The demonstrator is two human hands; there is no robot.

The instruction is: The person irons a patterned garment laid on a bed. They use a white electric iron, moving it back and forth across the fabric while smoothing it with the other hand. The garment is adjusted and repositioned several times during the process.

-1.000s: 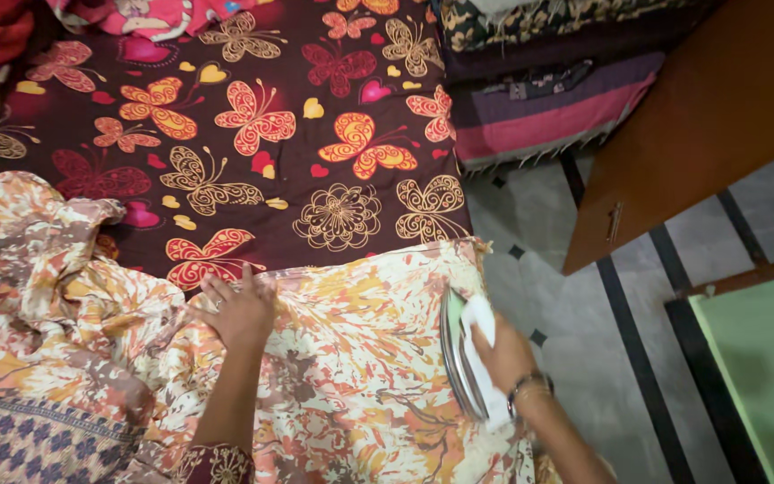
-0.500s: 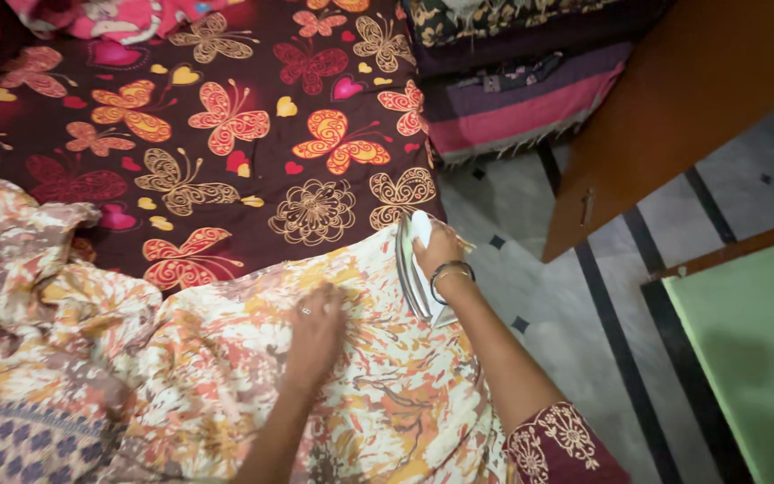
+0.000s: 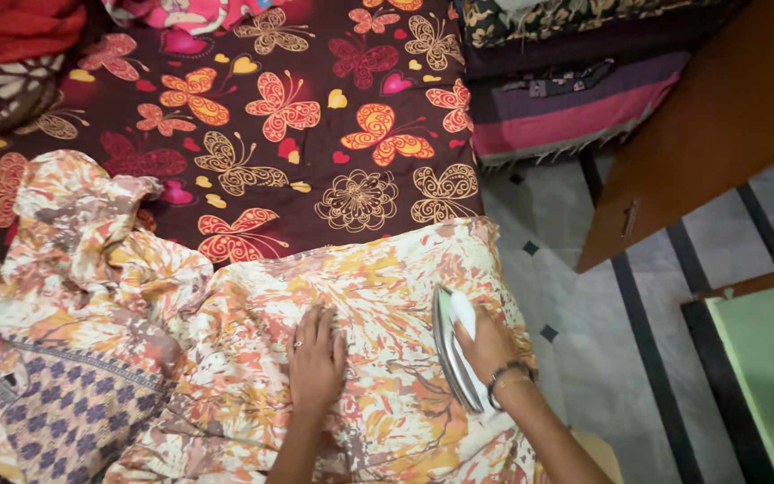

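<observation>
1. Iron (image 3: 455,358), white and pale green, sits soleplate-down on the right part of the printed cloth (image 3: 378,341), near that cloth's right edge and close to the side of the bed.
2. Right hand (image 3: 487,348) is wrapped over the iron's handle, fingers closed around it; a bangle shows at the wrist.
3. Left hand (image 3: 315,363) lies flat on the cloth just left of the iron, fingers spread and holding nothing, a ring on one. Likely pressing the fabric taut so it does not bunch.
4. Cloth is cream with orange and brown marbling; smooth around the hands, heaped and rumpled to the left, where a blue-patterned panel (image 3: 55,403) shows.
5. Underneath: dark maroon bedsheet (image 3: 253,134) with butterflies, serving as the pressing surface.
6. Beyond: striped folded bedding (image 3: 566,108), a brown wooden door (image 3: 718,116), tiled floor (image 3: 602,358).
</observation>
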